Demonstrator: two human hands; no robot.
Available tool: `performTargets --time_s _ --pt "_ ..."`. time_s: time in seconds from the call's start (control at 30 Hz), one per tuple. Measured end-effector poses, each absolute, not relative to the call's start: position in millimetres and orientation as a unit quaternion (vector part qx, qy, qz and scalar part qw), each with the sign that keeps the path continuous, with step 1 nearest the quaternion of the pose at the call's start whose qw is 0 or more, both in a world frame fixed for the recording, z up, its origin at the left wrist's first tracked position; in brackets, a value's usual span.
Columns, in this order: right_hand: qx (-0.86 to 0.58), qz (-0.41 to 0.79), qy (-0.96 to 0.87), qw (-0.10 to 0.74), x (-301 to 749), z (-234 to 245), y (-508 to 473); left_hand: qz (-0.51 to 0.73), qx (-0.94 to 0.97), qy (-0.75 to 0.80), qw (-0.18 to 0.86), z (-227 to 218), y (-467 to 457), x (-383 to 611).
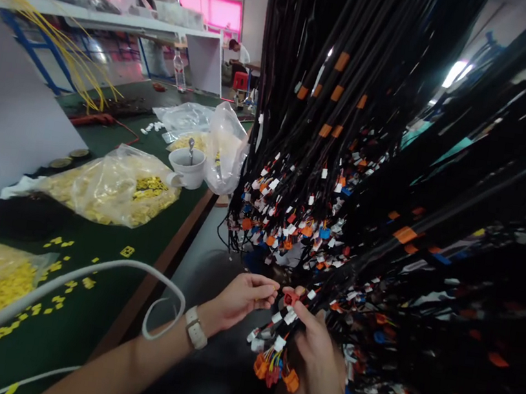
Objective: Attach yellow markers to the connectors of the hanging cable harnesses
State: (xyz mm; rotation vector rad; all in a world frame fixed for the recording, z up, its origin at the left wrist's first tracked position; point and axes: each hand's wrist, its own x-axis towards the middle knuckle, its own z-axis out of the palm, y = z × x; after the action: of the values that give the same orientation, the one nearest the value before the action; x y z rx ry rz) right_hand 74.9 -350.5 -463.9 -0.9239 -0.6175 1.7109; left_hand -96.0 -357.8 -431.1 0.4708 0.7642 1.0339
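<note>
A thick hanging bundle of black wire harnesses point(354, 105) fills the right half of the head view, its ends carrying white, orange, red and blue connectors. My right hand point(316, 338) pinches a small red connector point(290, 298) on one harness end, with a cluster of orange connectors point(274, 368) dangling just below it. My left hand point(243, 298), a pale watch on its wrist, has its fingertips pinched together right beside the red connector; what it holds is too small to make out.
A green workbench point(96, 304) lies at left with clear bags of yellow parts point(112, 189), scattered yellow pieces, a white cup with a spoon point(188, 165) and a white cable loop point(152, 286). Yellow wires point(59, 44) hang from a shelf at upper left.
</note>
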Motion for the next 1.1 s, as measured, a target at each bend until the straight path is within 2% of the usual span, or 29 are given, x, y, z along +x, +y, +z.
performTargets --time_s 0.33,0.77,1.1 --pt "-0.368 0.737 -0.219 0.523 49.6 -468.3 -337.7 0.482 0.237 0.375 0.756 -431.2 -356.2 -106.1" --pt "-0.398 0.708 -0.211 0.544 55.2 -468.6 -336.6 0.493 0.243 0.384 0.742 -423.7 -355.8 -99.6" --pt "-0.416 0.682 -0.208 0.565 66.1 -469.4 -340.6 0.425 0.452 0.472 0.627 -403.5 -337.6 -81.8"
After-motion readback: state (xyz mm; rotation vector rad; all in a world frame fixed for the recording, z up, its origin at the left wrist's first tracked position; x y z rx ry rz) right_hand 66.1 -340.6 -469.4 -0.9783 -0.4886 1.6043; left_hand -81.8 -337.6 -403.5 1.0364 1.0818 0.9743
